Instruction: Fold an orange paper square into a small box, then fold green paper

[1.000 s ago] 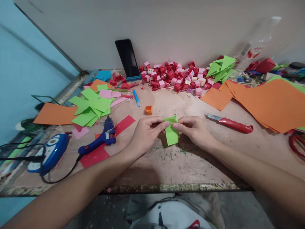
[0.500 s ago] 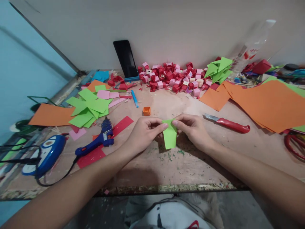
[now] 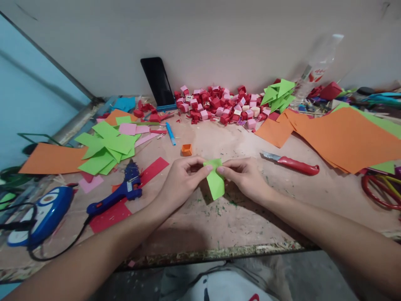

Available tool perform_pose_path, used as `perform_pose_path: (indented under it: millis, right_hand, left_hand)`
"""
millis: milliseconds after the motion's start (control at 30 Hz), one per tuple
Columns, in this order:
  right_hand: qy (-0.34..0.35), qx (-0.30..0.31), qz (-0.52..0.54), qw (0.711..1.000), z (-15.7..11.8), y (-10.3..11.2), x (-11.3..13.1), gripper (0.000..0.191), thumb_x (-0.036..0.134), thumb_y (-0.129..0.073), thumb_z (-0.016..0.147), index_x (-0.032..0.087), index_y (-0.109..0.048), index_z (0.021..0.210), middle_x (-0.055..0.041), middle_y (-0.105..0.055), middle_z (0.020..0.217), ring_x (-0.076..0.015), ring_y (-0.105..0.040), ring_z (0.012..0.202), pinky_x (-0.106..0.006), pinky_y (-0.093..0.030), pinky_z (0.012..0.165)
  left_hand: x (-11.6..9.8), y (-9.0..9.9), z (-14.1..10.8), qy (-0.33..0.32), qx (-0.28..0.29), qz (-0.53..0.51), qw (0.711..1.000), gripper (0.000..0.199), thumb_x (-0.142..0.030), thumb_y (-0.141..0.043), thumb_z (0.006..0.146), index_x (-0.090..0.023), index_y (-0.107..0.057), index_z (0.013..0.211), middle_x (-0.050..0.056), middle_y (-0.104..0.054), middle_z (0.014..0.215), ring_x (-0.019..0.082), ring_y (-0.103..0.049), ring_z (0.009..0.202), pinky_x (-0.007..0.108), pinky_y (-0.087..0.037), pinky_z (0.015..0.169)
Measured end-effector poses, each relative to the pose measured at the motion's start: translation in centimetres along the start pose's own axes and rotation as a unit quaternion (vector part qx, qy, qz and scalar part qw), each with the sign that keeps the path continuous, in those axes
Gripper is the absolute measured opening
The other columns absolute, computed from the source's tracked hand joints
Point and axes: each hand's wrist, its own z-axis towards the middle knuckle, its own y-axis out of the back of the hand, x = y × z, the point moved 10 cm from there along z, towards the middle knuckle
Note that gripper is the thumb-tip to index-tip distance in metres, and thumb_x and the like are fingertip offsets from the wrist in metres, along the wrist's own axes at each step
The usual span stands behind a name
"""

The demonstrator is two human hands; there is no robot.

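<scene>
A small piece of light green paper [image 3: 216, 186] is held between my two hands above the front middle of the table. My left hand [image 3: 188, 175] pinches its upper left edge, thumb on top. On the other side, my right hand [image 3: 242, 175] pinches the upper right edge between thumb and fingers. The paper's lower part hangs toward me. Just beyond my left hand sits a small orange folded paper box [image 3: 186, 150]. Green scraps lie on the wood under the paper.
A blue glue gun [image 3: 130, 184] with a cord lies left, near green sheets [image 3: 106, 144]. A red-handled knife [image 3: 297, 165] and scissors [image 3: 376, 192] lie right. Behind are red and pink paper cubes [image 3: 216, 102], a phone [image 3: 157, 81] and a bottle [image 3: 318, 71].
The camera view has shifted a little, so most things appear further left. The green paper is tilted differently between my hands, its lower end slanting to the right.
</scene>
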Motion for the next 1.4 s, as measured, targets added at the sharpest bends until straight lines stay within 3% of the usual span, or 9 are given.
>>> perform_pose_path:
  millis: [233,400,533,767,833,967,1100,1233,1400]
  right_hand:
    - [0.033,0.046,-0.097,0.994,-0.5,-1.2,-0.2,0.036,0.043,-0.068,0.097,0.014,-0.077,0.079,0.0002,-0.061,0.067,-0.0114,-0.047,0.061,-0.026,-0.036,0.057]
    - [0.010,0.078,-0.041,0.996,-0.9,-2.0,-0.3,0.036,0.043,-0.064,0.100,0.015,-0.080,0.085,-0.0062,-0.077,0.080,-0.0160,-0.068,0.071,-0.028,-0.051,0.068]
    - [-0.044,0.092,0.038,0.994,-0.8,-2.0,-0.7,0.041,0.051,-0.070,0.096,0.012,-0.080,0.087,-0.0140,-0.081,0.089,-0.0192,-0.075,0.076,-0.030,-0.057,0.072]
    - [-0.068,0.041,0.159,0.984,0.0,-0.7,-1.1,0.041,0.053,-0.080,0.086,0.014,-0.073,0.077,-0.0058,-0.072,0.067,-0.0157,-0.069,0.059,-0.026,-0.055,0.058]
    - [-0.054,0.008,0.143,0.988,0.1,0.1,-0.7,0.038,0.049,-0.084,0.082,0.015,-0.071,0.070,-0.0026,-0.068,0.061,-0.0139,-0.065,0.055,-0.025,-0.053,0.057]
    - [-0.014,-0.017,0.060,0.998,0.1,1.0,0.6,0.033,0.043,-0.078,0.086,0.017,-0.071,0.068,-0.0012,-0.067,0.060,-0.0128,-0.060,0.056,-0.025,-0.049,0.057]
    - [0.026,-0.010,-0.012,1.000,0.0,0.9,1.6,0.031,0.040,-0.071,0.091,0.018,-0.071,0.068,-0.0019,-0.067,0.064,-0.0143,-0.060,0.060,-0.027,-0.047,0.059]
    - [0.031,0.007,-0.032,0.999,-0.1,0.4,1.1,0.029,0.040,-0.071,0.091,0.018,-0.073,0.074,-0.0029,-0.068,0.068,-0.0147,-0.058,0.061,-0.027,-0.045,0.058]
    - [0.019,0.019,-0.034,0.999,0.0,0.1,0.5,0.031,0.044,-0.073,0.090,0.017,-0.071,0.075,-0.0020,-0.066,0.067,-0.0137,-0.056,0.060,-0.027,-0.044,0.057]
  left_hand:
    - [-1.0,-0.4,-0.2,-0.037,0.019,0.041,0.998,0.012,-0.028,-0.075,0.092,-0.020,-0.077,0.084,0.000,-0.073,0.079,0.015,-0.063,0.075,0.026,-0.047,0.068]
    - [-1.7,4.2,-0.1,-0.069,-0.155,0.017,0.985,0.010,-0.027,-0.075,0.092,-0.021,-0.075,0.083,-0.001,-0.071,0.079,0.016,-0.063,0.073,0.028,-0.049,0.067]
    - [-4.6,6.3,-1.8,-0.185,-0.272,0.112,0.938,0.006,-0.025,-0.074,0.095,-0.023,-0.075,0.090,0.000,-0.070,0.086,0.017,-0.064,0.081,0.029,-0.051,0.072]
    - [-7.6,-2.3,-4.9,-0.409,-0.013,0.363,0.837,0.006,-0.018,-0.072,0.096,-0.020,-0.077,0.099,0.002,-0.064,0.083,0.013,-0.056,0.068,0.027,-0.043,0.060]
    - [-7.4,-2.6,-4.9,-0.401,0.001,0.382,0.833,0.008,-0.025,-0.073,0.096,-0.020,-0.077,0.102,0.004,-0.064,0.084,0.015,-0.057,0.071,0.028,-0.043,0.063]
    - [-7.1,-0.5,-3.4,-0.323,-0.028,0.309,0.894,0.017,-0.035,-0.076,0.095,-0.019,-0.073,0.099,0.004,-0.066,0.087,0.017,-0.061,0.077,0.030,-0.048,0.072]
    - [-4.5,2.5,-1.0,-0.147,-0.092,0.214,0.961,0.018,-0.036,-0.067,0.100,-0.020,-0.070,0.090,0.001,-0.067,0.083,0.016,-0.059,0.073,0.029,-0.045,0.069]
    - [-1.0,1.7,0.6,-0.009,-0.018,0.074,0.997,0.025,-0.043,-0.069,0.097,-0.019,-0.074,0.093,0.002,-0.072,0.090,0.017,-0.063,0.079,0.028,-0.047,0.070]
    - [-0.1,0.5,0.6,0.019,0.035,0.041,0.998,0.028,-0.042,-0.072,0.095,-0.018,-0.073,0.079,-0.001,-0.065,0.075,0.014,-0.055,0.070,0.026,-0.043,0.067]
